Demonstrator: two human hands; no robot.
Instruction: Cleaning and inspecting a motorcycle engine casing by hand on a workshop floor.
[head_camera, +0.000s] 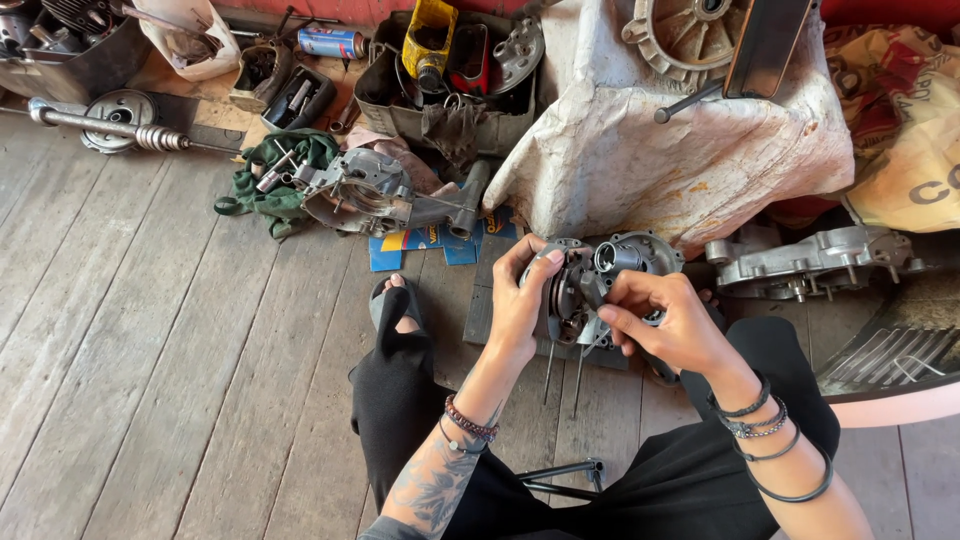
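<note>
I hold a grey metal engine casing (622, 262) upright above my lap, over the wooden floor. My left hand (520, 305) grips its left edge, fingers curled over the rim. My right hand (668, 318) holds the casing's front and right side, with the fingers pinched at a small part near its middle. Two long thin studs (578, 378) hang down from the casing's underside. A round bore shows at the casing's top.
Another engine case half (362, 192) lies on a green rag (285, 180) ahead. A metal tray (455, 75) of parts and a spray can (331, 43) stand farther back. A dirty white cloth (680, 150) covers a bulky object; a crankcase cover (810, 262) lies at right.
</note>
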